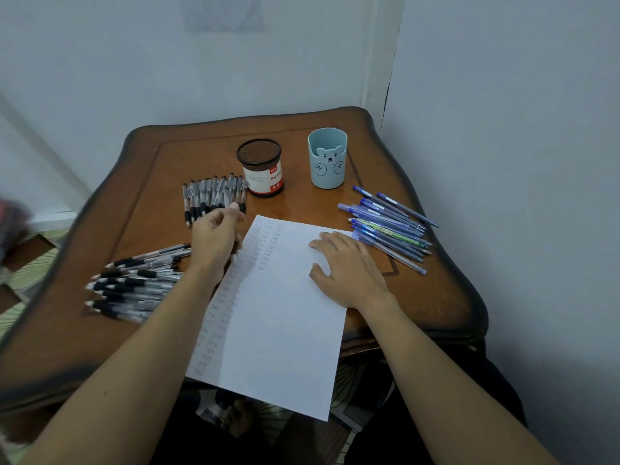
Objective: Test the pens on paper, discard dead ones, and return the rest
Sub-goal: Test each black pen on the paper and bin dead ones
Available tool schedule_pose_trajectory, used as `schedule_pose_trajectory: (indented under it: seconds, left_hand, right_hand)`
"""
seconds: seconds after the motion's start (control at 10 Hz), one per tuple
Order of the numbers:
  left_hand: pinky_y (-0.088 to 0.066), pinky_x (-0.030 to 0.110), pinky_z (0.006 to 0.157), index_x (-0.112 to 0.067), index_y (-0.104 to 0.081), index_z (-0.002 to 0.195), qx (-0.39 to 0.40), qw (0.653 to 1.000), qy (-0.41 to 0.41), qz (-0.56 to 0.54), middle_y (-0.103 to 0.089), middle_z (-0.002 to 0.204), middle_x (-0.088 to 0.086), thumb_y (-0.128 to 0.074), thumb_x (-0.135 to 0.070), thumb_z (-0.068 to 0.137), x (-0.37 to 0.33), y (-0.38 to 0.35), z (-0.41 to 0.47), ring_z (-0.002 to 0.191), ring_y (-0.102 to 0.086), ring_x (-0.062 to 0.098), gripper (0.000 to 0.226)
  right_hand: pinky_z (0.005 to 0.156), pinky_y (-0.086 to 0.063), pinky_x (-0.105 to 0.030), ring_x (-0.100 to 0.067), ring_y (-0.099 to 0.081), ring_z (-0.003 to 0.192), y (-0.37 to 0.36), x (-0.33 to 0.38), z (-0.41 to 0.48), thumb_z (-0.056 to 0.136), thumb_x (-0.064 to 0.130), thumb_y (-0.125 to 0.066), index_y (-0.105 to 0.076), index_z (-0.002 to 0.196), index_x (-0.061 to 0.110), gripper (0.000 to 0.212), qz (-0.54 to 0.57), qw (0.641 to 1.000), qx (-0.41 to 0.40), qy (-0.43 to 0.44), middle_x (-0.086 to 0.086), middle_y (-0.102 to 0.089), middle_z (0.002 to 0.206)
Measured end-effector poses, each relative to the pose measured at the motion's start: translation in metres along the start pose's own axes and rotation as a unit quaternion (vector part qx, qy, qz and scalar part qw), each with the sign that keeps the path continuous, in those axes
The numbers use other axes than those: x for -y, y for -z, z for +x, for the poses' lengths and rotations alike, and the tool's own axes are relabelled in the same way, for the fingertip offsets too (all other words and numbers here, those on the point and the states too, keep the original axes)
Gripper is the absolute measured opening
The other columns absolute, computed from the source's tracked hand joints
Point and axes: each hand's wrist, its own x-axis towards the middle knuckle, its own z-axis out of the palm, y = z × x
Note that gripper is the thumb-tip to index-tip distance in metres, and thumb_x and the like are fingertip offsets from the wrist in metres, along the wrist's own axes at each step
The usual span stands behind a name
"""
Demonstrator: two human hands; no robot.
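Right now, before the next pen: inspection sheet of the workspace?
Surface: wooden table.
Job's things: paper with columns of test marks; row of black pens beside mesh pen holder; black pen pile at left; blue pen pile at right; bear pen cup.
Clutter: nothing seen.
Hands: left hand at the row's grip ends, grasp unclear; right hand flat on the paper.
Cables: nothing seen.
Surroundings: pale walls, corner behind.

Right hand (pixel 347 265) flat on paper (pixel 285 330), fingers spread. Sheet's left side full of small test marks. Left hand (pixel 216 238) at black pen row (pixel 214 196), fingers curled, grip unclear. Black pen pile (pixel 137 283) left, blue pens (pixel 389 226) right; mesh cup (pixel 260 167), bear cup (pixel 327 159) behind.
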Motion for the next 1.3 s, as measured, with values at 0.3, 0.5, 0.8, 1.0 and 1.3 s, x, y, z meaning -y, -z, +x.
schedule_pose_trajectory:
  seconds: [0.3, 0.5, 0.8, 1.0, 1.3]
  left_hand:
    - [-0.04, 0.025, 0.056, -0.011, -0.063, 0.096, -0.123, 0.975, 0.005, 0.185, -0.062, 0.086, 0.007, -0.042, -0.037, 0.108, -0.017, 0.02, 0.055, 0.064, -0.052, 0.016, 0.035]
    - [-0.052, 0.033, 0.09, 0.01, -0.059, 0.126, -0.157, 0.95, 0.036, 0.266, -0.053, 0.134, 0.025, -0.048, 0.001, 0.094, -0.016, 0.031, 0.082, 0.108, -0.058, 0.03, 0.035]
    - [-0.048, 0.027, 0.082, 0.002, -0.062, 0.129, -0.092, 0.932, -0.001, 0.35, -0.064, 0.126, 0.018, -0.05, 0.011, 0.092, -0.006, 0.032, 0.07, 0.105, -0.063, 0.031, 0.04]
    - [-0.049, 0.023, 0.072, -0.004, -0.054, 0.142, -0.076, 0.937, -0.042, 0.339, -0.066, 0.126, 0.02, -0.048, 0.002, 0.093, -0.005, 0.042, 0.06, 0.087, -0.061, 0.019, 0.05]
    - [-0.037, 0.048, 0.105, -0.019, -0.067, 0.103, -0.068, 0.9, -0.071, 0.424, -0.065, 0.099, 0.0, -0.058, -0.013, 0.092, -0.014, 0.056, 0.014, 0.095, -0.054, 0.02, 0.015]
  right_hand:
    - [0.121, -0.015, -0.036, -0.011, -0.026, 0.147, -0.001, 0.0, 0.001, 0.099, 0.045, -0.045, -0.043, 0.146, 0.032, 0.049, -0.001, 1.0, 0.003, -0.003, 0.007, -0.036, 0.157]
    - [0.121, -0.015, -0.035, -0.011, -0.025, 0.147, -0.001, -0.001, 0.001, 0.099, 0.046, -0.045, -0.042, 0.146, 0.033, 0.049, 0.0, 1.0, 0.004, -0.005, 0.008, -0.035, 0.157]
    - [0.121, -0.013, -0.035, -0.011, -0.023, 0.148, -0.001, -0.001, 0.002, 0.1, 0.047, -0.045, -0.04, 0.147, 0.034, 0.05, -0.002, 1.0, 0.012, -0.009, 0.008, -0.033, 0.159]
    - [0.121, -0.014, -0.036, -0.012, -0.023, 0.148, -0.001, -0.001, 0.001, 0.1, 0.047, -0.045, -0.04, 0.148, 0.034, 0.05, -0.004, 1.0, 0.013, -0.009, 0.008, -0.032, 0.159]
    - [0.121, -0.016, -0.036, -0.012, -0.026, 0.147, -0.002, -0.001, 0.002, 0.099, 0.046, -0.046, -0.042, 0.146, 0.032, 0.05, -0.004, 1.0, 0.008, -0.006, 0.007, -0.036, 0.157]
